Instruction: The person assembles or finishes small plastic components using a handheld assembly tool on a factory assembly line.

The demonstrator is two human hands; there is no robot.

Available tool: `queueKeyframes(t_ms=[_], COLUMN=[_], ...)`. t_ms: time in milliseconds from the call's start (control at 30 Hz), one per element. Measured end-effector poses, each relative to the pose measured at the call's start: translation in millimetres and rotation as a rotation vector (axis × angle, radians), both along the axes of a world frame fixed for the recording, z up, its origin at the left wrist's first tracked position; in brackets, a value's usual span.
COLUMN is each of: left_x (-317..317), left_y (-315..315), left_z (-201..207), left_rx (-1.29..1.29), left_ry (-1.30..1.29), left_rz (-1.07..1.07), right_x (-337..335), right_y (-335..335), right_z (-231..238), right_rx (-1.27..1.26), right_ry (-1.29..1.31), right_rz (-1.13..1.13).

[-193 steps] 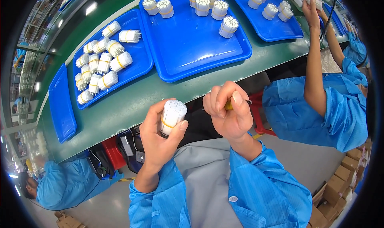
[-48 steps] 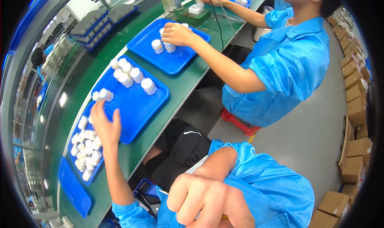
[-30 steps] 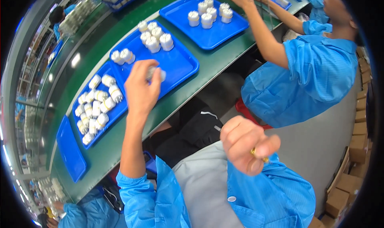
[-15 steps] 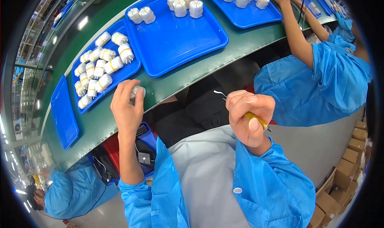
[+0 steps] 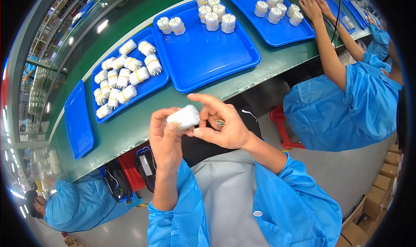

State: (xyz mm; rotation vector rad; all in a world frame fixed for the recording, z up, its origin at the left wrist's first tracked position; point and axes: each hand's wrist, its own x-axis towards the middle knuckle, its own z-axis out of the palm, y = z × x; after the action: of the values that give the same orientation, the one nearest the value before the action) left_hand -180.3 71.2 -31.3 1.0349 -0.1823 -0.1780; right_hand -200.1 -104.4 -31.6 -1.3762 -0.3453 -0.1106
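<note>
Left hand: my left hand (image 5: 164, 136) is wrapped around a white ribbed bobbin (image 5: 184, 117), fingers clenched on it, raised in front of my chest, just off the near edge of the green counter (image 5: 130, 125).
Right hand: my right hand (image 5: 222, 126) touches the bobbin's right end with thumb and fingertips; a small metal-tipped tool (image 5: 220, 123) sits tucked in its palm, so this hand is grasping that tool.
Bobbin: it lies roughly sideways between both hands, clear of the counter.
Left tray: a blue tray (image 5: 151, 83) toward the counter's left end carries many white bobbins lying down.
Middle tray: a larger blue tray (image 5: 203, 56) holds a few upright bobbins along its far edge.
Neighbour: I see a person in a blue coat (image 5: 342, 104) on my right reaching to another tray.
</note>
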Motion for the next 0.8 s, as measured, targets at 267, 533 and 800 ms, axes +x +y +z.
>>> queueKeyframes(t_ms=[267,533,800], left_x=[-9.0,-18.6,-21.5], left_y=[-3.9,-8.9,-11.1], left_z=[10.3,14.0,17.4], left_rx=[0.844,0.146,0.093], left_ry=[-0.521,0.068,0.117], left_rz=[0.019,-0.167,-0.162], right_x=[10.6,1.1,-3.2], right_y=[-5.0,-11.1,-9.6], right_z=[3.8,-2.2,-0.4], right_rx=[-0.241,0.233,0.286], right_ry=[0.034,0.011,0.027], right_rz=[0.099,-0.044,-0.080])
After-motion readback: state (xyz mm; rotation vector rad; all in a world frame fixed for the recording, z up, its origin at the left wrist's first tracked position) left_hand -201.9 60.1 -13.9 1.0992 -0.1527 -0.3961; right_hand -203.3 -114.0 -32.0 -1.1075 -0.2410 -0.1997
